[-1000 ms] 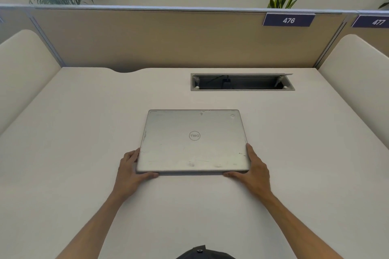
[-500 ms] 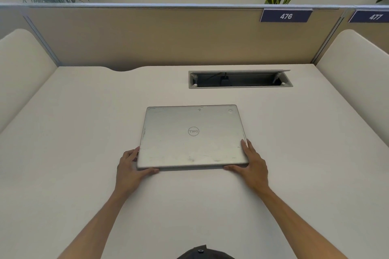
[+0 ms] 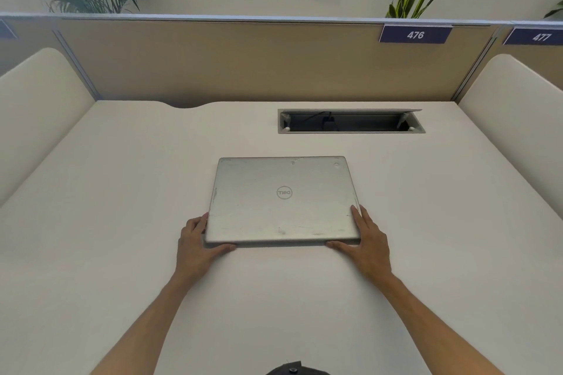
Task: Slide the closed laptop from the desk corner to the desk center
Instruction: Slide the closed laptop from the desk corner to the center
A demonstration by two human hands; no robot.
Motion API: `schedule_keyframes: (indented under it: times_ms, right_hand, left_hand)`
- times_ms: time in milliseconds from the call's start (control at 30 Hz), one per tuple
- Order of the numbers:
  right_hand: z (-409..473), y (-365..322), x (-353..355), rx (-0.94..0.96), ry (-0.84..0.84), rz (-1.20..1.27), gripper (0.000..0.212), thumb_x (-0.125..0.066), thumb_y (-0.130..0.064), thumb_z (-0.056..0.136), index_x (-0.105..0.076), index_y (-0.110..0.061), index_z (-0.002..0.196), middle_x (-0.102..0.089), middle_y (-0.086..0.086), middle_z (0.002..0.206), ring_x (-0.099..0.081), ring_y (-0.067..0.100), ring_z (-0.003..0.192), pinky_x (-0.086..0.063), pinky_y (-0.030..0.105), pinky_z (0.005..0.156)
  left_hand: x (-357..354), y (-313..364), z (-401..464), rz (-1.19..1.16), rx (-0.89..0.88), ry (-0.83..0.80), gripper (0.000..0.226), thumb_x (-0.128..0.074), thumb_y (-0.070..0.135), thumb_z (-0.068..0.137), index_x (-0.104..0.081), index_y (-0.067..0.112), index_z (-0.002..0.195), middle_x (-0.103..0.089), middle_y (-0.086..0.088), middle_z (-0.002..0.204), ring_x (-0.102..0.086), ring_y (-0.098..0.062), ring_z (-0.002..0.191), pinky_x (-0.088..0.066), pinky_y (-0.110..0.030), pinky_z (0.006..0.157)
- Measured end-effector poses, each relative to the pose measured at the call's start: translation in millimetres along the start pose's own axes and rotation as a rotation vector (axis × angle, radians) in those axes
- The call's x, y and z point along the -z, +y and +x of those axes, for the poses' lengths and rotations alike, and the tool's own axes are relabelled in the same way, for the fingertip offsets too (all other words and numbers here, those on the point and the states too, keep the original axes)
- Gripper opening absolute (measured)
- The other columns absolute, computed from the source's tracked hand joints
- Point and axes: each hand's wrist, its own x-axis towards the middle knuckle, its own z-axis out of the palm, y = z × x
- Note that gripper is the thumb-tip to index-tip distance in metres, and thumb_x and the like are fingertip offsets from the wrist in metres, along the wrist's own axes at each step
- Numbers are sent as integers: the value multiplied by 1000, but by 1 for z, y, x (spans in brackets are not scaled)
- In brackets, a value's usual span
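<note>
A closed silver laptop [image 3: 283, 201] lies flat near the middle of the white desk [image 3: 122, 192], its logo upside down to me. My left hand [image 3: 196, 245] clasps its near left corner, fingers along the left edge and thumb along the front edge. My right hand [image 3: 367, 242] clasps the near right corner the same way, fingers up the right edge, thumb on the front edge.
An open cable tray slot [image 3: 350, 121] is cut into the desk just beyond the laptop. A tan partition [image 3: 243, 60] with number signs closes the back. Cream side panels [image 3: 36, 118] stand at left and right. Plants rise behind the partition.
The laptop and both hands stay nearly where they were; they have crept slightly away from me toward the cable slot. The grip on both corners is unchanged.
</note>
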Motion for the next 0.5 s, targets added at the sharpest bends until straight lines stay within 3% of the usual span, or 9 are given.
schedule_keyframes:
  times_ms: [133,233,333,500]
  right_hand:
    - [3,-3,5,-16,-53,3,117,-70,-81,55,-28,-31,153,-24,-7,162,-28,14,147,-26,38,117]
    - [10,-7,15,-37,-113,18,126,-71,-84,48,-28,-31,153,-25,-7,161,-25,13,148,-25,40,118]
    - [21,-16,31,-73,-162,3,123,-65,-88,52,-25,-31,153,-27,-7,160,-25,14,147,-25,42,118]
    - [46,-33,54,-3,-27,-105,106,-47,-88,69,-32,-22,152,-35,1,158,-32,21,145,-28,44,116]
  left_hand:
    - [5,2,3,9,28,-59,103,-78,65,44,-49,31,137,-47,7,118,-42,-15,114,-36,-35,103]
    - [12,5,11,42,57,-101,113,-81,64,37,-49,23,138,-49,3,116,-50,-20,109,-42,-33,93]
    - [18,17,21,99,79,-148,123,-83,63,46,-33,18,149,-46,-2,130,-47,-22,119,-41,-38,101]
    - [30,55,40,103,-120,54,98,-69,62,67,-33,22,149,-50,-1,130,-50,-20,116,-44,-45,98]
